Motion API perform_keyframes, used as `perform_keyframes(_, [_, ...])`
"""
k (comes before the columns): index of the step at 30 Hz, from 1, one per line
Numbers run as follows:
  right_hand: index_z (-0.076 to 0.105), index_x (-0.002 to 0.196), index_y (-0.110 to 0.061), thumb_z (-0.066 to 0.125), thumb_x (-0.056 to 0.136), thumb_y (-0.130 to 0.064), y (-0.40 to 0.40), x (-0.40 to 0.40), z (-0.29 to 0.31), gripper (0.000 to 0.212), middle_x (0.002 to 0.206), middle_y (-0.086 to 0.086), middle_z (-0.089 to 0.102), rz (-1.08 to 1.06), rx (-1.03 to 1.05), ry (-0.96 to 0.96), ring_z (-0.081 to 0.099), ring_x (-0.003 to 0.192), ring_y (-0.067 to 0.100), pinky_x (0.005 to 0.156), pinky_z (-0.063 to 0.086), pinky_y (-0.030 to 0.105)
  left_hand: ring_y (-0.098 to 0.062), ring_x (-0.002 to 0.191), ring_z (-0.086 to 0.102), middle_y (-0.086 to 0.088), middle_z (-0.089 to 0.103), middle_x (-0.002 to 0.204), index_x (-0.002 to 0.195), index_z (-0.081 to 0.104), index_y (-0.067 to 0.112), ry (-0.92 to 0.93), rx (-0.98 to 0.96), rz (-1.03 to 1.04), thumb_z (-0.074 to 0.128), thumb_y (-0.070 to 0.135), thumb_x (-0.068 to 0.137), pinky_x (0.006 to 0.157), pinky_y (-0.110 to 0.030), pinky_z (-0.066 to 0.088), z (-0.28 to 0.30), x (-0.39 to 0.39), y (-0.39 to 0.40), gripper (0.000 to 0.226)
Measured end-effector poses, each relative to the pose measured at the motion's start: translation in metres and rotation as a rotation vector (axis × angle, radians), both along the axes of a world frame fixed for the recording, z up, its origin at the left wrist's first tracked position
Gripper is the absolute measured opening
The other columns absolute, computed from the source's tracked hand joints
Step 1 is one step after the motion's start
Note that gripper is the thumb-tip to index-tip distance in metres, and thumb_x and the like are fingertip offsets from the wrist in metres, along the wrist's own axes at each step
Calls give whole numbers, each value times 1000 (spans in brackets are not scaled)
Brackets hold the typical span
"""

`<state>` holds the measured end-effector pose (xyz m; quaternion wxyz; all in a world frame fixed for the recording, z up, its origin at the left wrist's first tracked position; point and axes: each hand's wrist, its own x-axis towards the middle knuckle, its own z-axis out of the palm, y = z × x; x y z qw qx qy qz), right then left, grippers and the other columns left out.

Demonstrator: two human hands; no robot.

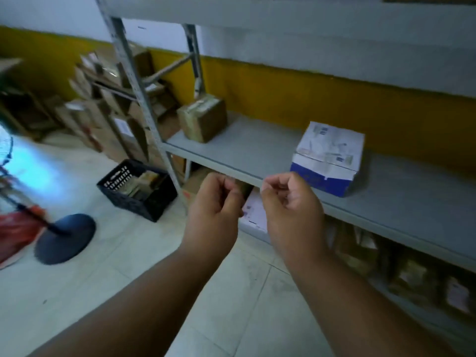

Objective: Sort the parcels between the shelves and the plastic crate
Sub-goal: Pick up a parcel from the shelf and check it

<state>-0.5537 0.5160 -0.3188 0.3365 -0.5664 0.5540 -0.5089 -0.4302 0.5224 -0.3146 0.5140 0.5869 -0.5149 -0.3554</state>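
Two bare hands reach forward at the centre of the frame, in front of the grey shelf's (pixel 257 153) front edge. The left hand (pixel 215 210) and the right hand (pixel 291 202) are close side by side but not touching, each with its fingers curled toward the palm; neither visibly holds anything.

Two parcels sit on the middle shelf board. One is a brown cardboard box (pixel 202 119) at the board's left end, near the upright post. The other is a white-and-blue box (pixel 327 158) right of centre, well apart from the brown one and just beyond the right hand. Below this board, a white-labelled flat parcel (pixel 253 215) shows between the two hands, and more wrapped parcels lie on the lower level at the lower right, too blurred to count.

One black plastic crate (pixel 139 191) stands on the tiled floor, left of the hands and just beside the shelf post. It holds several brownish parcels packed upright; the number cannot be told.

At the upper left, behind the shelf frame, many cardboard boxes (pixel 103 99) lean in a stack against the yellow wall. One fan stand with a round dark base (pixel 64 238) is at the left edge, with a red bag (pixel 15 235) beside it.
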Motion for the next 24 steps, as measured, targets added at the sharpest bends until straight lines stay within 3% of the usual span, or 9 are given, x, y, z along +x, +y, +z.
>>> perform_keyframes(2, [55, 87, -39, 63, 97, -23, -15, 26, 6, 20, 88, -21, 63, 45, 0, 21, 59, 91, -13, 69, 48, 4, -33, 75, 61, -4, 63, 74, 83, 55, 25, 8, 10, 30, 57, 16, 97, 75, -56, 54, 4, 26, -14, 17])
perform_keyframes(5, [56, 89, -39, 63, 97, -23, -46, 45, 7, 20, 92, -19, 64, 87, 18, 48, 59, 95, -9, 73, 51, 7, -31, 75, 62, -2, 64, 74, 81, 56, 32, 13, 56, 36, 56, 20, 97, 76, -58, 55, 6, 48, -42, 20])
perform_keyframes(10, [57, 89, -37, 61, 98, -26, -123, 59, -9, 15, 94, -18, 65, 72, 97, 68, 62, 89, -3, 68, 50, 9, -16, 67, 61, 8, 63, 69, 88, 57, 22, 75, 129, 54, 54, 14, 99, 71, -46, 57, -8, 66, -113, 14])
perform_keyframes(13, [55, 89, -37, 60, 99, -25, -182, 72, -17, 16, 96, -16, 64, 135, 175, 74, 62, 90, 1, 68, 48, 11, -9, 64, 61, 5, 63, 72, 92, 57, 18, 89, 134, 86, 53, 12, 99, 63, -29, 55, -11, 80, -165, 10])
perform_keyframes(16, [57, 88, -34, 62, 98, -25, -246, 94, -16, 14, 94, -12, 65, 164, 206, 76, 61, 88, 4, 68, 48, 16, -8, 63, 62, -3, 64, 79, 94, 57, 14, 122, 135, 149, 53, 12, 100, 61, -21, 52, -6, 102, -216, 7])
perform_keyframes(20, [59, 89, -31, 62, 97, -25, -319, 130, -12, 11, 90, -11, 64, 199, 196, 43, 59, 83, 2, 63, 43, 15, -20, 72, 63, -9, 66, 84, 92, 59, 16, 142, 146, 232, 54, 14, 99, 70, -35, 57, -6, 138, -272, 8])
perform_keyframes(24, [62, 95, -30, 63, 97, -26, -378, 176, -24, 5, 92, -12, 66, 221, 212, 47, 61, 87, 3, 64, 43, 14, -19, 73, 64, -4, 65, 84, 93, 58, 18, 138, 156, 247, 54, 15, 99, 74, -39, 59, -16, 185, -329, 8])
